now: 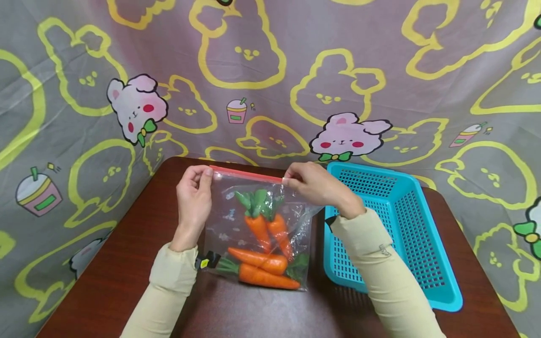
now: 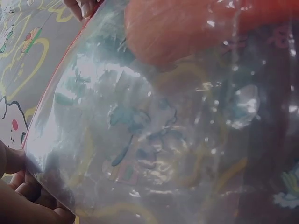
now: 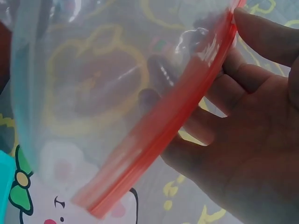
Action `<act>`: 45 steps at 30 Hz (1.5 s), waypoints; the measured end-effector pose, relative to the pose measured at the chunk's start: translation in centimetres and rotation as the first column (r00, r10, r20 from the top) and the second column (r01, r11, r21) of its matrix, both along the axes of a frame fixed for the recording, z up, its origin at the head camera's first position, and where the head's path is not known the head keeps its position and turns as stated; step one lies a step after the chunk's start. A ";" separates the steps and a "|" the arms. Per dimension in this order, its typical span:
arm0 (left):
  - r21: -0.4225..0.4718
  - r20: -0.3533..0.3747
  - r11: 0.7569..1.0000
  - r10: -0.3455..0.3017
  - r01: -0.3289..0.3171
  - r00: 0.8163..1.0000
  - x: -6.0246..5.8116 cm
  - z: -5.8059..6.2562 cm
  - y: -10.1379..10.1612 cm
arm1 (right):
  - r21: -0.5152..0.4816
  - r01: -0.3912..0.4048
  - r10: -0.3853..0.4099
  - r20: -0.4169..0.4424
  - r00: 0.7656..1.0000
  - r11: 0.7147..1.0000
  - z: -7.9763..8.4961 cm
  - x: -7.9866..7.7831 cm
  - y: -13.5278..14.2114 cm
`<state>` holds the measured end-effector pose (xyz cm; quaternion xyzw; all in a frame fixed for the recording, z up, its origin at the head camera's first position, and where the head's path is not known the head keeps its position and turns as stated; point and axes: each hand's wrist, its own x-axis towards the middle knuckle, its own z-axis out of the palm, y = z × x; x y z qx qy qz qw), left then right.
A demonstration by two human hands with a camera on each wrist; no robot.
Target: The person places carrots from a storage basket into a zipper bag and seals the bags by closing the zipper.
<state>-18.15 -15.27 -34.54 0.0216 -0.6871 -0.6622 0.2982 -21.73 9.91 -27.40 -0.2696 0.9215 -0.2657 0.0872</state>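
Note:
A clear zip bag [image 1: 221, 227] with a red zip strip [image 1: 249, 175] along its top hangs upright before me. My left hand [image 1: 194, 199] pinches the bag's top left corner between thumb and fingers. Farther right on the strip, my right hand [image 1: 314, 185] pinches it with the thumb [image 3: 268, 39] on one side and fingers behind. Past that pinch, the strip's free end [image 3: 96, 207] sticks out in the right wrist view. Inside are several orange carrots [image 1: 268, 277] with green tops [image 1: 258, 202], two upright above others lying across the bottom.
A blue plastic basket [image 1: 437, 253] with slotted sides stands on the right of the dark brown table [image 1: 139, 225], partly behind my right forearm. A grey curtain [image 1: 270, 108] with yellow cartoon outlines hangs behind and along both sides.

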 end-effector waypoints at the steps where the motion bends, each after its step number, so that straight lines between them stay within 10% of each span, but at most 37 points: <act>1: 0.000 0.000 1.000 0.005 -0.005 1.000 0.0 0.0 0.0 | 0.001 0.004 -0.004 0.003 1.000 1.000 0.0 0.0 0.1; 45: 0.024 -0.014 0.998 0.058 -0.057 0.998 0.0 -0.2 -0.9 | 0.022 0.071 -0.072 0.029 0.997 0.997 -1.1 -0.4 4.0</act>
